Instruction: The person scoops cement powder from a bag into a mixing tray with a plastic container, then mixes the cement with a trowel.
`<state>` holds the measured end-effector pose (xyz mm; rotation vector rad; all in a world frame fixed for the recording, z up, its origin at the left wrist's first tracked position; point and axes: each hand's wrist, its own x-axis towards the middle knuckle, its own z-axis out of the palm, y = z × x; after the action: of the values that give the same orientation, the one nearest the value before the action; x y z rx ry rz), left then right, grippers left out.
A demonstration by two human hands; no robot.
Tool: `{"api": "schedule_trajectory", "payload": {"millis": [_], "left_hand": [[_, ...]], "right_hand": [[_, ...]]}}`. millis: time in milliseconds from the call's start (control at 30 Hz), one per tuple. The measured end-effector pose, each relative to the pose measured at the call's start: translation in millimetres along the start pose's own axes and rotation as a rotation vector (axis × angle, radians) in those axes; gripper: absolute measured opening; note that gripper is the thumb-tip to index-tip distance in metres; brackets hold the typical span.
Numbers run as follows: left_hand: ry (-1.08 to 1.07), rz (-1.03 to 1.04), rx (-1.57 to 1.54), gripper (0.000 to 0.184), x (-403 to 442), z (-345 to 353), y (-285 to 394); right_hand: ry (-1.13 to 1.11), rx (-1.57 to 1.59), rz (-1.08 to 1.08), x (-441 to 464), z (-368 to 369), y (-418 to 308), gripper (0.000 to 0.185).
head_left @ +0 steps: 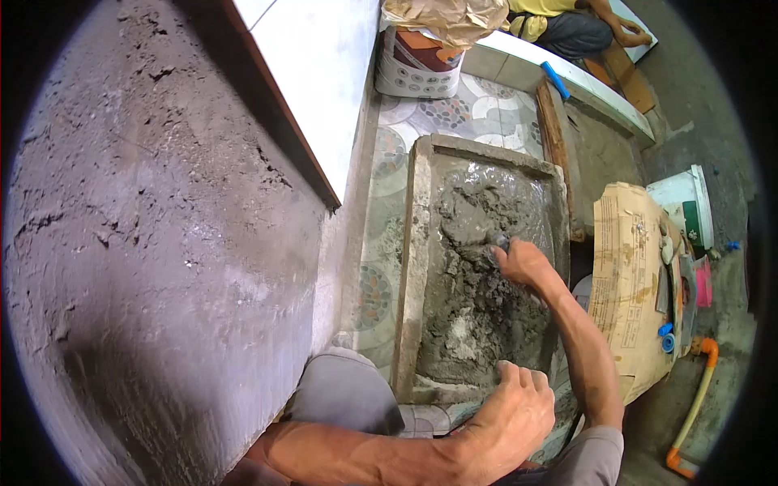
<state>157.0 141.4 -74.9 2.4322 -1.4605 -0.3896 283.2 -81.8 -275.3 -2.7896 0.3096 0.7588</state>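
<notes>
Grey patterned tiles (374, 296) under us; our shallow tray (412, 267) sits on them near the rough wall (186, 202), a bag (417, 71) beyond its far end, another person (574, 34) farther off. Wet mortar (466, 316) lies below our fingers; our right hand (527, 266) closes round a dark tool handle (500, 241) just above the mix; our left hand (512, 411) curls at the near rim, how tightly or round what, we can't tell.

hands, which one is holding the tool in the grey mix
The right hand, closed around the tool within the tray; the left hand is curled at the tray's near end.
</notes>
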Motion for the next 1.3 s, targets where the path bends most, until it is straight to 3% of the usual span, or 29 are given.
{"api": "schedule_trajectory", "payload": {"millis": [67, 100, 200, 233, 333, 433, 467, 533, 600, 633, 733, 767, 867, 900, 1033, 1133, 1233, 1300], "left_hand": [[-0.037, 0.033, -0.018, 0.021, 0, 7, 2], [-0.072, 0.061, -0.006, 0.027, 1, 8, -2], [-0.144, 0.125, 0.014, 0.044, -1, 1, -9], [-0.165, 0.147, 0.017, 0.049, -1, -1, -10], [0.026, 0.022, -0.008, 0.016, -8, -5, -1], [-0.051, 0.035, -0.042, 0.013, -8, -19, -7], [-0.042, 0.027, -0.019, 0.026, -6, -8, -4], [-0.012, 0.022, 0.034, 0.063, 2, 18, 2], [-0.077, 0.072, -0.011, 0.061, 3, 22, 1], [-0.110, 0.091, -0.040, 0.060, 4, 21, -1], [-0.018, 0.084, 0.011, 0.061, 2, 21, 1], [-0.050, 0.092, -0.006, 0.059, 2, 20, 1], [-0.101, 0.091, -0.017, 0.050, 4, 17, -2], [-0.101, 0.094, -0.004, 0.047, 3, 18, -1], [0.035, 0.112, -0.003, 0.018, -2, 18, -3], [0.048, 0.127, -0.032, 0.018, -5, 18, -2], [-0.033, 0.181, 0.039, 0.018, -8, 7, -4], [-0.052, 0.158, -0.010, 0.027, -8, 10, 2]], "right_hand": [[0.195, -0.214, -0.049, 3, 12, 9, 0.057], [0.145, -0.232, 0.012, 12, 8, 5, 0.054], [0.298, -0.045, 0.013, 57, 37, 15, 0.055], [-0.005, 0.332, 0.233, 35, -2, -20, 0.059], [-0.196, 0.771, 0.310, 15, 11, -15, 0.063], [-0.022, 0.016, 0.041, -16, 24, 11, 0.051], [0.036, -0.226, -0.050, -23, 28, 18, 0.049], [0.137, -0.215, 0.009, -20, 12, 19, 0.048], [0.255, -0.222, 0.059, 11, 24, 31, 0.047], [0.392, -0.133, -0.029, 17, 25, 21, 0.050], [-0.075, 0.624, 0.328, 10, 9, -19, 0.053], [-0.154, 0.581, 0.261, 6, 17, -12, 0.053], [0.161, -0.023, -0.038, -35, 45, 20, 0.050], [0.079, -0.180, 0.002, -46, 39, 25, 0.050], [0.117, -0.162, 0.160, -35, 27, 40, 0.054], [0.313, -0.039, 0.167, 0, 63, 41, 0.053], [-0.113, 0.333, 0.251, -50, 28, 16, 0.054], [0.084, 0.118, 0.105, -94, 48, 36, 0.053]]}}
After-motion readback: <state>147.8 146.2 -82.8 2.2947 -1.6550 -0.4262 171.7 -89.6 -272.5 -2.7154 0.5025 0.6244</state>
